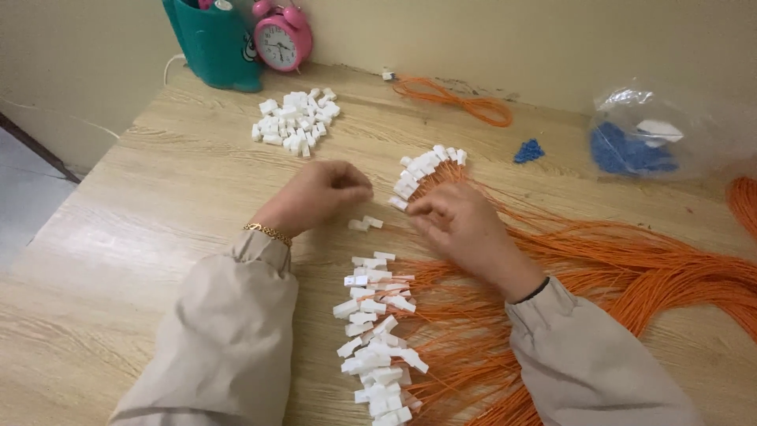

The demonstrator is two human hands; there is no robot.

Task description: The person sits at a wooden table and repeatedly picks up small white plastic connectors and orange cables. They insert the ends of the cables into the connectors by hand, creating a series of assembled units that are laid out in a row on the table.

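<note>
Two small white plastic connector blocks point(365, 224) lie loose on the pale wood-grain counter point(158, 237), between my hands. My left grip point(319, 193) curls closed above them, seemingly empty; my right grip point(453, 222) pinches thin orange wires point(631, 268) just right of them.

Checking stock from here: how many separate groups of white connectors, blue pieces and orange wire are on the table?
White connector groups: 4, a loose pile, a loose pair, a fitted row by the right hand, a fitted row near the sleeves
Blue piece groups: 2
Orange wire bundles: 2
Total: 8
</note>
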